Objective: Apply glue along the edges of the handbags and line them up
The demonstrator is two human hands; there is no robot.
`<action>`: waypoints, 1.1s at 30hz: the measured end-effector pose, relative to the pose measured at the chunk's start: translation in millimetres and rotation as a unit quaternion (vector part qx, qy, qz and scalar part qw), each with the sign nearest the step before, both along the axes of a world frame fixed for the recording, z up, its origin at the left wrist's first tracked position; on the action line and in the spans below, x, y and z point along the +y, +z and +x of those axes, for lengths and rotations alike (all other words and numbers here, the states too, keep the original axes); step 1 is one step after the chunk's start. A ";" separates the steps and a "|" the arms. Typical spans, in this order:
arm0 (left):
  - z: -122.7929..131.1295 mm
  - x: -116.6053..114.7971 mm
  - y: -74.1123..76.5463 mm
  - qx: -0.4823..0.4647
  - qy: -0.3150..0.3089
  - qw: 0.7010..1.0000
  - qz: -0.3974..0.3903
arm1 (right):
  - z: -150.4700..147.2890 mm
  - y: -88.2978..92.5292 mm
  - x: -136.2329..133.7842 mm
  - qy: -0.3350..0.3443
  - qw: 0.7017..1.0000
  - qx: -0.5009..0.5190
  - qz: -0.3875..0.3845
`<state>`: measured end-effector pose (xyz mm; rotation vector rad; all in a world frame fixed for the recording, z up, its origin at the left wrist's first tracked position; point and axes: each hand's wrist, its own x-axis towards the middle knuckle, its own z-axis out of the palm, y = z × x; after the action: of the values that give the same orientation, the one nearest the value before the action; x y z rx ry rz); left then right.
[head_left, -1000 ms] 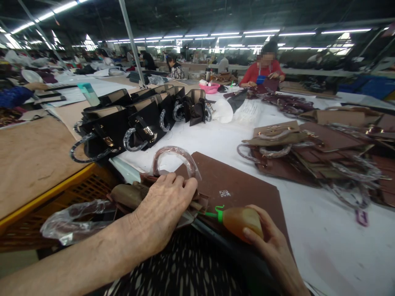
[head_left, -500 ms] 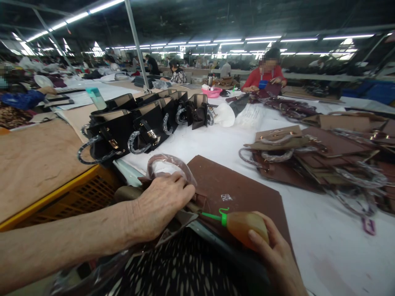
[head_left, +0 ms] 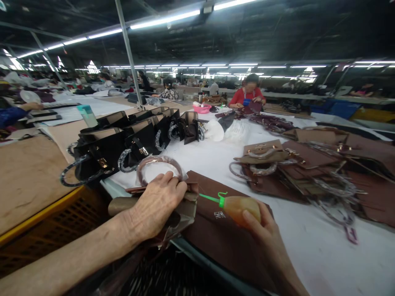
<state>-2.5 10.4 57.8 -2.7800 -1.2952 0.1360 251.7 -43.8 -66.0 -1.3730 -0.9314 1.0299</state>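
Observation:
Near the table's front edge, my left hand [head_left: 163, 201] is closed on a brown handbag piece [head_left: 187, 205], its olive lining showing and its plastic-wrapped handle [head_left: 159, 161] arching up behind my knuckles. My fingertips are partly hidden there. My right hand [head_left: 262, 224] grips a squeeze bottle [head_left: 242, 209] of amber liquid, probably glue. Its green nozzle points left, with the tip close to the edge of the bag piece; whether they touch I cannot tell. Beneath the bottle lies a flat brown panel [head_left: 212, 238] with a small silvery patch on it.
Several black handbags [head_left: 101, 144] stand in rows at the back left. On the right is a pile of brown bag parts [head_left: 302, 168] with wrapped handles. A yellow crate [head_left: 61, 218] sits below the table at left. Across the table works a person in red [head_left: 247, 96].
My left hand has shifted slightly left, and the bag piece now shows more of its open edge. The bottle has moved a little left and up. The whole view has tilted upward.

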 end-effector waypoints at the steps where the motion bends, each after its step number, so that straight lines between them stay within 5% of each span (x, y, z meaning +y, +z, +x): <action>1: 1.0 0.1 -4.0 -0.002 0.006 1.000 -0.008 | 0.6 0.0 2.8 0.008 1.000 -0.021 -0.002; 7: 0.3 -1.3 -20.7 -0.036 0.001 0.999 -0.020 | -0.6 -6.8 9.3 0.059 0.995 -0.081 -0.022; 18: -5.6 -10.1 -17.3 -0.100 0.040 0.991 -0.077 | -8.1 -21.1 37.6 0.085 0.989 -0.119 0.001; 33: -9.8 -20.9 -26.9 -0.136 0.035 0.987 -0.076 | 7.4 -3.9 11.8 0.139 0.980 -0.122 -0.070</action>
<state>-12.4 -10.5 30.9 -2.9650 -1.5005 -0.1543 259.1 -32.0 -69.9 -1.5414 -1.2806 1.1707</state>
